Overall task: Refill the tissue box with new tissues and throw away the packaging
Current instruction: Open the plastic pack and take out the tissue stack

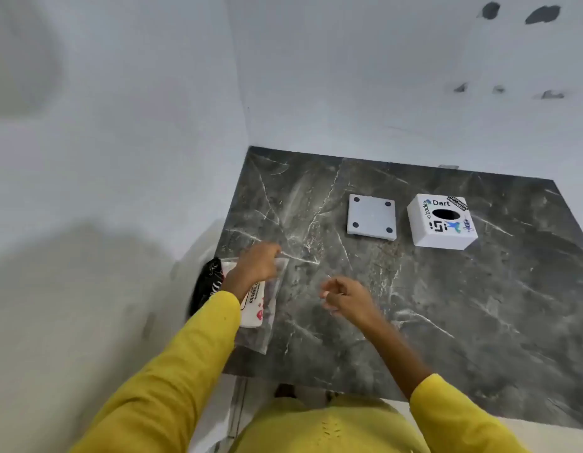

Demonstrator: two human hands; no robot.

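My tissue box (442, 221) stands far right on the dark marble counter (479, 305), its round opening showing only black, so I judge it is not refilled yet. Its flat base plate (371, 216) lies just left of it, feet up and apart from the box, so opening the box looks done.

My left hand (259, 263) pinches the top edge of the clear plastic packaging (270, 308) at the near left edge of the counter. The printed tissue pack (252, 305) shows partly under my wrist, and I cannot tell whether the tissues are inside the wrapper or already out of it. My right hand (344, 297) hovers over bare marble, well apart from the packaging, fingers curled loosely; I cannot tell if it holds anything.

By my reckoning, filling the box, closing its base and binning the wrapper are all left to do. No bin is in view.

The counter is grey stone with white veins, set into a corner of plain white walls (120, 125); the far wall has a few dark chipped marks. A dark bag (205, 286) sits at the counter's left edge.
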